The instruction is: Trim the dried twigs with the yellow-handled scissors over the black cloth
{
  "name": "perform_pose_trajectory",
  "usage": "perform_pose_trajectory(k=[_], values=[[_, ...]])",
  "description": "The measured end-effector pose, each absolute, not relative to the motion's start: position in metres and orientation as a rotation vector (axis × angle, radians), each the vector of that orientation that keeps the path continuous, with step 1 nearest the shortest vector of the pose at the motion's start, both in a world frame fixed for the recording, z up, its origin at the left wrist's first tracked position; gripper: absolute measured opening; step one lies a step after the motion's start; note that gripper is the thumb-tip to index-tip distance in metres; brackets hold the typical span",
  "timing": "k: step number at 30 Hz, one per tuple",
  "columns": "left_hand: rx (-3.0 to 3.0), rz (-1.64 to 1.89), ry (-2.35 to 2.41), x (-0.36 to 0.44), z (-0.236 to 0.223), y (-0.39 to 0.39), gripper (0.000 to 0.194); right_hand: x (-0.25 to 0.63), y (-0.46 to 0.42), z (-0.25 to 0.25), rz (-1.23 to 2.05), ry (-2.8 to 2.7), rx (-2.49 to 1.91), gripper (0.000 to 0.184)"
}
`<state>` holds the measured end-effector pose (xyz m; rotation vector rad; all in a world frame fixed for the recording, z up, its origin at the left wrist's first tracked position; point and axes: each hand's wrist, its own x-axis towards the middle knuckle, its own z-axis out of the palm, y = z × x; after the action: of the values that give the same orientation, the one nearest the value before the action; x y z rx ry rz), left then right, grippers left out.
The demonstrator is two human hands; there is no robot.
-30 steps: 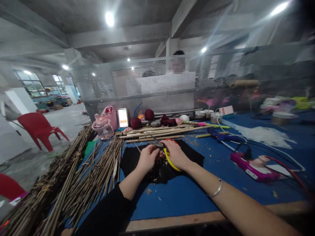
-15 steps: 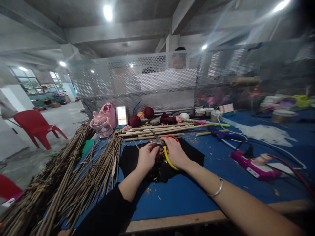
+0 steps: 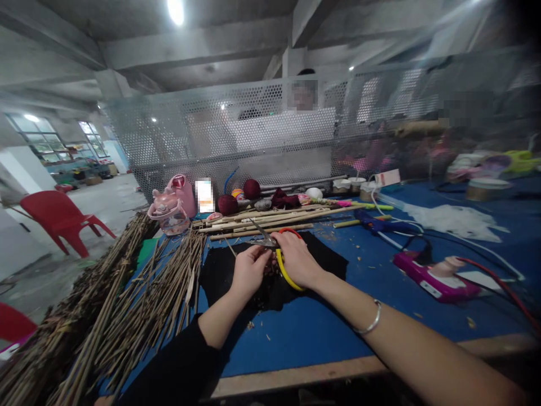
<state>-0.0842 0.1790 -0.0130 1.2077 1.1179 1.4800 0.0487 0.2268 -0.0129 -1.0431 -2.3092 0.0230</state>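
My right hand (image 3: 298, 259) is closed round a pair of scissors (image 3: 284, 275) with yellow and red handles. The blades point away to the left and stand apart, just above my left fingertips. Pinched in my left hand (image 3: 249, 269) is a thin dry stick (image 3: 230, 247), its end poking out past the knuckles; the rest is hidden by the fingers. Both hands are close together over a black cloth (image 3: 220, 276) strewn with small clippings.
Many loose dry sticks (image 3: 163, 299) lie left of the cloth, beside a thicker bundle (image 3: 54, 332). Bamboo poles (image 3: 274, 220), dark red yarn balls (image 3: 228, 204) and a pink basket (image 3: 173, 223) line the back. A purple power strip (image 3: 431, 282), cords and a blue glue gun (image 3: 376, 223) sit right.
The whole view has shifted slightly, so everything sits a little further left. Both hands keep their holds, and the scissor blades remain apart near the left fingertips.
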Motion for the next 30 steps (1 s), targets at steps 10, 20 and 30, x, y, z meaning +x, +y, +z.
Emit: perform_pose_trajectory(k=[10,20,30], values=[[1.191,1.474,1.194,-0.0832,-0.0146,0.1770,0.030,0.0523,0.2268,-0.0113,0.056,-2.310,-1.094,0.032],[1.220,1.485,1.163,-0.0856,-0.0160,0.1802,0.029,0.0487,0.2305,-0.0164,0.129,-2.315,-1.036,0.032],[1.286,1.449,1.133,-0.0823,-0.0157,0.1783,0.026,0.0508,0.2328,-0.0171,0.069,-2.346,-1.034,0.032]])
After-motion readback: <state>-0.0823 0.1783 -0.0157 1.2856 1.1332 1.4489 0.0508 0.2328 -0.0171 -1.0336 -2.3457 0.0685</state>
